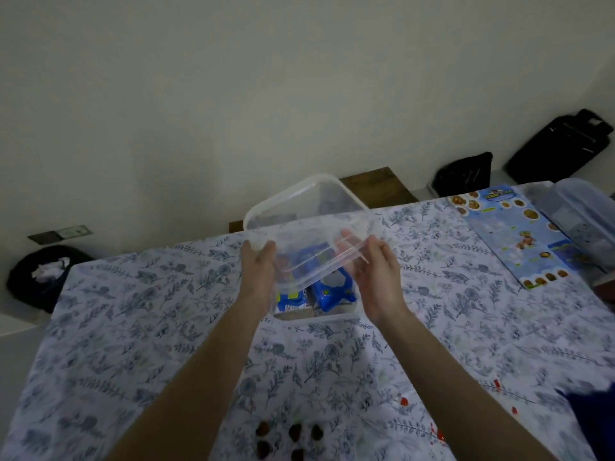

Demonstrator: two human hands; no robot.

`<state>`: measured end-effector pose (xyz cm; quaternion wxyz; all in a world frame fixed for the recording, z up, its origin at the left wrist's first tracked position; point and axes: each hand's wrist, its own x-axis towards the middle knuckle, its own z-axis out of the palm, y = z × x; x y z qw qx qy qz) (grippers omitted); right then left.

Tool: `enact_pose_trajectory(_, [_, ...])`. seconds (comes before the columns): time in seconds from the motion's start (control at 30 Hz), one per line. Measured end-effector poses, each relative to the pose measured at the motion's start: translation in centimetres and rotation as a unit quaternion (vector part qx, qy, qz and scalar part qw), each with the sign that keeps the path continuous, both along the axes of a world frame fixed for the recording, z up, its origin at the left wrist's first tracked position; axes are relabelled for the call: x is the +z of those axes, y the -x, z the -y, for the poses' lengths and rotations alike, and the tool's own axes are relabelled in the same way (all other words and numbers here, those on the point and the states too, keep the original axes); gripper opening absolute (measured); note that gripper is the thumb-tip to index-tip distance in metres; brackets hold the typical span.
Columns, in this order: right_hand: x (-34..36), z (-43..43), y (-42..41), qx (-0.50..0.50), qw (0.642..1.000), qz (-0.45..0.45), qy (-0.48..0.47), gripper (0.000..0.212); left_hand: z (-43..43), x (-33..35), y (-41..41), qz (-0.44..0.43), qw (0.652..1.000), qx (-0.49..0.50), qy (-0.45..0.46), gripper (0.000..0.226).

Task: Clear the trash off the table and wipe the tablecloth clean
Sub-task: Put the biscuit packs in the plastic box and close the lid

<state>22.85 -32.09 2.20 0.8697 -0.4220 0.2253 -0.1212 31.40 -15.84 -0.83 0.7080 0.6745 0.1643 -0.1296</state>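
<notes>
Both my hands hold a clear plastic lid (309, 224) tilted above an open clear container (319, 316) on the floral tablecloth (139, 327). My left hand (258, 264) grips the lid's left edge and my right hand (374, 271) grips its right edge. Inside the container lie blue snack packets (329, 291). Several dark brown crumbs (293, 434) and small red spots (404, 401) sit on the cloth close to me.
A blue illustrated leaflet (519, 234) lies at the far right, beside another clear container (579, 217). A dark blue cloth (595, 414) is at the right edge. Black bags (466, 174) stand by the wall; a black bin with white paper (40, 277) sits left of the table.
</notes>
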Motion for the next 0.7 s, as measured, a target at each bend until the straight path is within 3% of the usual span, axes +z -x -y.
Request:
enact_pose_trajectory(0.1, [-2.6,0.6,1.9,0.025,0.986,-0.149,0.075,0.059,-1.0,-1.4,0.3,0.014,0.994,-0.034,-0.101,0.056])
enact_pose_trajectory(0.17, [-4.2,1.3,2.8,0.025,0.953,-0.224,0.204,0.058,-1.1,-2.0,0.8,0.047,0.984,-0.054,-0.166,0.059])
enact_pose_trajectory(0.27, [-6.0,2.0,3.7,0.083,0.890,-0.253,0.369,0.063,-1.0,-3.0,1.4,0.110,0.947,-0.084,-0.291,0.056])
enact_pose_trajectory(0.37, [-7.0,2.7,4.1,0.144,0.832,-0.287,0.452,0.066,-1.1,-4.1,1.5,0.101,0.920,-0.108,-0.363,0.058])
enact_pose_trajectory(0.53, [-8.4,3.2,3.5,0.120,0.777,-0.269,0.557,0.037,-1.1,-5.0,1.0,0.146,0.870,-0.124,-0.455,0.052])
enact_pose_trajectory(0.7, [-8.0,3.6,0.5,0.133,0.768,-0.197,0.595,0.056,-0.7,-5.2,0.1,0.172,0.855,-0.147,-0.466,0.055])
